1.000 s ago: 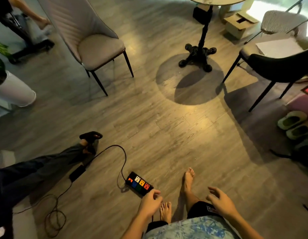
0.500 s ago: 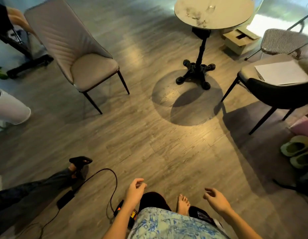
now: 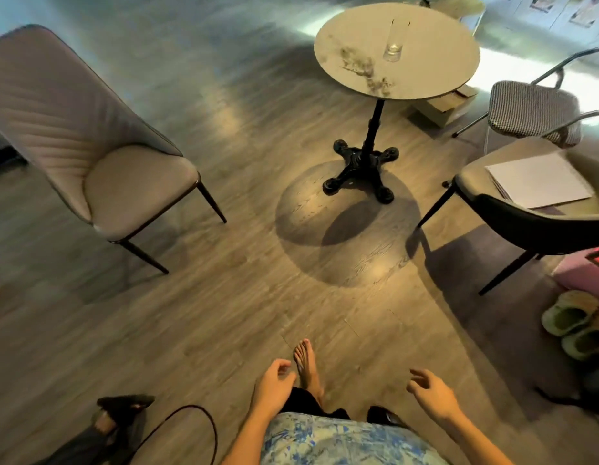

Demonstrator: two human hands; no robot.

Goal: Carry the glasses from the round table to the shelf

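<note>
A tall clear glass (image 3: 395, 40) stands upright on the round marble-topped table (image 3: 439, 68) at the top centre, on a black pedestal base. My left hand (image 3: 274, 384) and my right hand (image 3: 432, 392) hang low at the bottom of the view, far short of the table. Both hold nothing; the left one's fingers are loosely curled, the right one's are spread. No shelf is in view.
A beige padded chair (image 3: 100, 156) stands left of the table. A dark chair (image 3: 539, 209) with papers on its seat and a checked chair (image 3: 533, 112) stand right. Green slippers (image 3: 573, 323) lie at the right edge. Another person's foot (image 3: 123, 407) and a black cable (image 3: 190, 427) lie bottom left.
The view has advanced toward the table and tilted up, so the whole tabletop and the glass now show. The power strip has dropped out of view. Both hands stay empty.
</note>
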